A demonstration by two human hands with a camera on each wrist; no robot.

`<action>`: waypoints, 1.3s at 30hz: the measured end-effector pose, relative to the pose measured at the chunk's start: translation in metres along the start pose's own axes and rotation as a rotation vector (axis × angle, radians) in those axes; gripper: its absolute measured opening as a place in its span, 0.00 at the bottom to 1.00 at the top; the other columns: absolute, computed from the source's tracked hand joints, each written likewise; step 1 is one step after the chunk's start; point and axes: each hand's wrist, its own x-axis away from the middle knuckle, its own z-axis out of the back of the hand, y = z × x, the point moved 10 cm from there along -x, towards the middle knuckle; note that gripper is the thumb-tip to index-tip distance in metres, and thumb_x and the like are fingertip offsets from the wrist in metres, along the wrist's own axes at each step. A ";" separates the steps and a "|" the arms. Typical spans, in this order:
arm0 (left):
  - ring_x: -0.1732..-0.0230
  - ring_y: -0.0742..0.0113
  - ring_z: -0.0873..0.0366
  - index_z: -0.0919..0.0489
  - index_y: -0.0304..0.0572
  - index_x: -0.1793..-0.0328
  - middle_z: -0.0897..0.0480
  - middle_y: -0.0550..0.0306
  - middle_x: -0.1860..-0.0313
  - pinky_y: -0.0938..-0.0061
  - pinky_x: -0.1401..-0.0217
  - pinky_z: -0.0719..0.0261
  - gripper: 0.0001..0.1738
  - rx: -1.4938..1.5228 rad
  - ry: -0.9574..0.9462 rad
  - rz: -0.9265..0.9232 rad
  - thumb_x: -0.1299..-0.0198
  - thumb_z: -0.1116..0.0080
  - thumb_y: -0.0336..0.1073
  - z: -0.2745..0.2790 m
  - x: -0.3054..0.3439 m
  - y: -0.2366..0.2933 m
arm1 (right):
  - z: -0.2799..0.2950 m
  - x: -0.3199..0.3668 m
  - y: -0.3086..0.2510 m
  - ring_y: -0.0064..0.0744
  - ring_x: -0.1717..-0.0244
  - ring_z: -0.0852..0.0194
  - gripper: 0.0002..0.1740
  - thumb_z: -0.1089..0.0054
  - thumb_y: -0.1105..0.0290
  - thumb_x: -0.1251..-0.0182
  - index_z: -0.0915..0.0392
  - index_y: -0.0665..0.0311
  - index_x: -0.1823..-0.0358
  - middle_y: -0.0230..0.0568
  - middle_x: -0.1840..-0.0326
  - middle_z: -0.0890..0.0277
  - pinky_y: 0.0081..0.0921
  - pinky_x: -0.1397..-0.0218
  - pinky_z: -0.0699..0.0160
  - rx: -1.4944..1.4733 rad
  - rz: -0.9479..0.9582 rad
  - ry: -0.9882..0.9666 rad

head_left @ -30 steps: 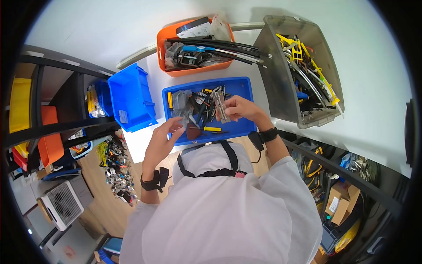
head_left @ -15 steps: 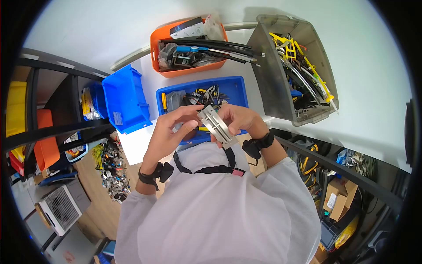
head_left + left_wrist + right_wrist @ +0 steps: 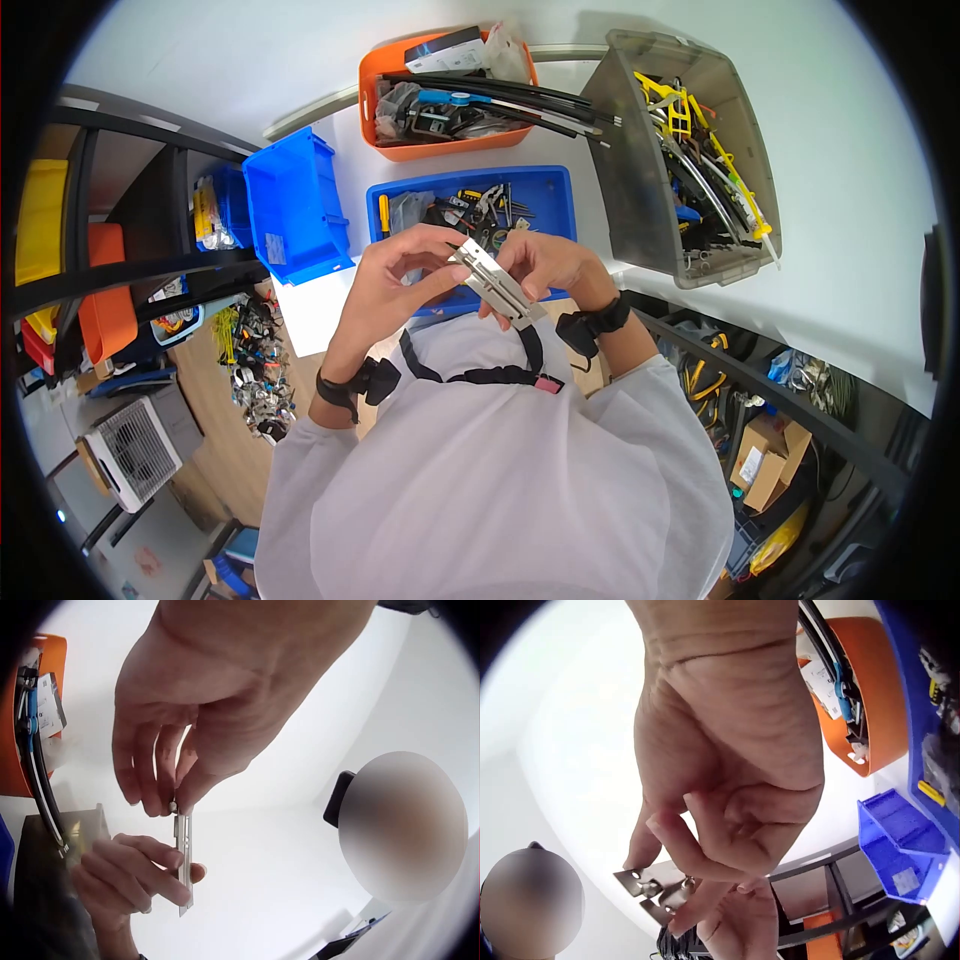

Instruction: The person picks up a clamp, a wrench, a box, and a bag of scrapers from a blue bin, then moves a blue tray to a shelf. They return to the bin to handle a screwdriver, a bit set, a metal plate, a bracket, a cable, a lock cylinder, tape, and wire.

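Note:
A silver metal hinge (image 3: 497, 285), folded flat with a knuckled barrel along it, is held up over the near edge of the blue tray (image 3: 552, 190). My left hand (image 3: 400, 280) pinches its upper left end between thumb and fingers. At the lower right part, my right hand (image 3: 555, 265) grips it by the edges. The left wrist view shows the hinge (image 3: 184, 855) nearly edge-on between both hands. In the right wrist view, screw holes show in its plates (image 3: 667, 896), with right fingers partly covering them. Mixed tools and a plastic bag (image 3: 408, 212) lie in the tray.
An orange basket (image 3: 450, 152) with black rods and bags stands behind the tray. To the right is a grey bin (image 3: 625, 180) of yellow-handled tools and metal parts. A blue bin (image 3: 295, 215) sits on the left, beside dark shelving (image 3: 150, 285).
My right hand has brought the hinge from over the tray nearer to my body and turned it. My left hand has moved right, from the tray's left side onto the hinge's end.

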 end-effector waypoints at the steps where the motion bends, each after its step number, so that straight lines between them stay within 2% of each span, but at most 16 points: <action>1: 0.56 0.72 0.17 0.17 0.35 0.46 0.14 0.57 0.57 0.74 0.49 0.19 0.15 -0.030 0.044 -0.069 0.40 0.32 0.24 0.003 0.001 0.004 | 0.000 0.001 -0.006 0.17 0.79 0.27 0.32 0.24 0.55 0.47 0.17 0.78 0.50 0.51 0.62 0.13 0.11 0.84 0.45 0.041 -0.031 0.024; 2: 0.59 0.72 0.16 0.17 0.35 0.47 0.14 0.57 0.59 0.76 0.53 0.19 0.14 -0.060 0.088 -0.138 0.40 0.32 0.24 0.006 0.002 0.010 | 0.002 0.002 -0.008 0.15 0.81 0.31 0.29 0.28 0.59 0.45 0.16 0.78 0.49 0.51 0.62 0.13 0.12 0.84 0.46 0.082 -0.061 0.047; 3: 0.59 0.72 0.16 0.17 0.35 0.47 0.14 0.57 0.59 0.76 0.53 0.19 0.14 -0.061 0.090 -0.137 0.40 0.32 0.24 0.006 0.003 0.011 | 0.003 0.003 -0.006 0.15 0.81 0.31 0.29 0.28 0.59 0.45 0.16 0.78 0.49 0.51 0.62 0.13 0.12 0.84 0.46 0.081 -0.062 0.045; 5: 0.62 0.67 0.16 0.16 0.34 0.52 0.13 0.54 0.60 0.73 0.55 0.18 0.13 -0.342 0.241 -0.281 0.44 0.31 0.21 0.014 0.012 0.031 | 0.025 0.010 -0.014 0.13 0.82 0.39 0.26 0.36 0.65 0.44 0.17 0.73 0.45 0.50 0.59 0.12 0.11 0.83 0.44 0.073 0.064 0.260; 6: 0.62 0.67 0.16 0.16 0.34 0.52 0.13 0.54 0.60 0.73 0.55 0.18 0.13 -0.342 0.247 -0.280 0.44 0.31 0.21 0.015 0.013 0.033 | 0.024 0.011 -0.011 0.13 0.82 0.39 0.26 0.36 0.65 0.44 0.17 0.73 0.45 0.50 0.59 0.12 0.11 0.83 0.44 0.072 0.061 0.255; 8: 0.60 0.65 0.16 0.17 0.33 0.55 0.13 0.51 0.59 0.73 0.56 0.19 0.13 -0.602 0.364 -0.491 0.47 0.29 0.19 0.013 0.026 0.060 | 0.040 0.021 -0.021 0.12 0.82 0.39 0.23 0.38 0.71 0.40 0.17 0.69 0.42 0.46 0.56 0.12 0.11 0.80 0.42 0.129 0.188 0.462; 9: 0.60 0.65 0.16 0.17 0.33 0.55 0.13 0.51 0.59 0.73 0.56 0.19 0.13 -0.604 0.372 -0.487 0.47 0.29 0.19 0.013 0.027 0.062 | 0.036 0.020 -0.019 0.12 0.82 0.39 0.23 0.38 0.71 0.40 0.17 0.69 0.42 0.46 0.56 0.12 0.11 0.80 0.42 0.127 0.183 0.454; 11: 0.63 0.61 0.17 0.16 0.33 0.56 0.13 0.49 0.62 0.72 0.60 0.20 0.14 -0.652 0.407 -0.582 0.49 0.28 0.18 0.011 0.036 0.073 | 0.044 0.035 -0.032 0.14 0.83 0.38 0.22 0.28 0.74 0.41 0.17 0.69 0.44 0.48 0.52 0.15 0.12 0.81 0.42 0.347 0.239 0.737; 15: 0.64 0.60 0.17 0.16 0.33 0.57 0.13 0.49 0.62 0.71 0.62 0.20 0.15 -0.712 0.413 -0.671 0.51 0.28 0.18 0.008 0.044 0.082 | 0.026 0.033 -0.050 0.14 0.82 0.35 0.19 0.29 0.81 0.42 0.15 0.68 0.48 0.44 0.55 0.14 0.13 0.81 0.40 0.572 0.351 0.797; 17: 0.64 0.59 0.16 0.16 0.32 0.57 0.13 0.48 0.61 0.71 0.63 0.19 0.16 -0.729 0.390 -0.730 0.53 0.27 0.18 0.005 0.048 0.086 | -0.004 0.036 -0.076 0.16 0.81 0.31 0.17 0.28 0.78 0.41 0.15 0.65 0.49 0.37 0.59 0.12 0.14 0.79 0.36 1.069 0.550 0.827; 18: 0.64 0.59 0.16 0.16 0.32 0.57 0.13 0.48 0.61 0.71 0.63 0.19 0.16 -0.729 0.390 -0.728 0.53 0.27 0.18 0.005 0.047 0.086 | -0.005 0.035 -0.077 0.16 0.81 0.31 0.17 0.28 0.78 0.41 0.15 0.65 0.49 0.37 0.59 0.12 0.14 0.79 0.36 1.067 0.549 0.826; 20: 0.67 0.60 0.13 0.16 0.33 0.54 0.13 0.51 0.62 0.74 0.69 0.17 0.17 -0.749 0.379 -0.839 0.53 0.27 0.19 -0.002 0.052 0.094 | -0.035 0.033 -0.085 0.25 0.74 0.18 0.11 0.29 0.80 0.43 0.15 0.66 0.58 0.39 0.60 0.13 0.18 0.76 0.28 1.503 0.710 0.767; 24: 0.67 0.58 0.12 0.16 0.31 0.54 0.12 0.49 0.61 0.73 0.69 0.15 0.19 -0.774 0.338 -0.867 0.54 0.27 0.19 -0.008 0.055 0.093 | -0.042 0.034 -0.082 0.30 0.68 0.13 0.11 0.28 0.80 0.44 0.15 0.64 0.59 0.38 0.60 0.13 0.20 0.72 0.21 1.542 0.715 0.818; 26: 0.66 0.54 0.11 0.17 0.29 0.53 0.12 0.48 0.62 0.71 0.67 0.13 0.20 -0.610 0.334 -0.912 0.55 0.27 0.18 -0.003 0.059 0.087 | -0.052 0.037 -0.086 0.31 0.66 0.12 0.12 0.29 0.81 0.44 0.16 0.66 0.58 0.40 0.59 0.13 0.20 0.70 0.19 1.636 0.751 0.854; 32: 0.63 0.52 0.10 0.18 0.30 0.54 0.11 0.46 0.64 0.71 0.67 0.11 0.20 -0.549 0.309 -0.903 0.55 0.28 0.16 -0.001 0.059 0.090 | -0.064 0.043 -0.088 0.34 0.64 0.11 0.13 0.30 0.82 0.43 0.18 0.68 0.56 0.44 0.59 0.13 0.21 0.69 0.18 1.761 0.844 0.875; 39: 0.63 0.53 0.10 0.18 0.31 0.54 0.11 0.46 0.64 0.73 0.68 0.11 0.20 -0.522 0.311 -0.905 0.56 0.28 0.15 -0.001 0.058 0.089 | -0.065 0.045 -0.090 0.35 0.64 0.12 0.15 0.29 0.83 0.43 0.19 0.67 0.54 0.43 0.58 0.13 0.20 0.70 0.18 1.779 0.880 0.885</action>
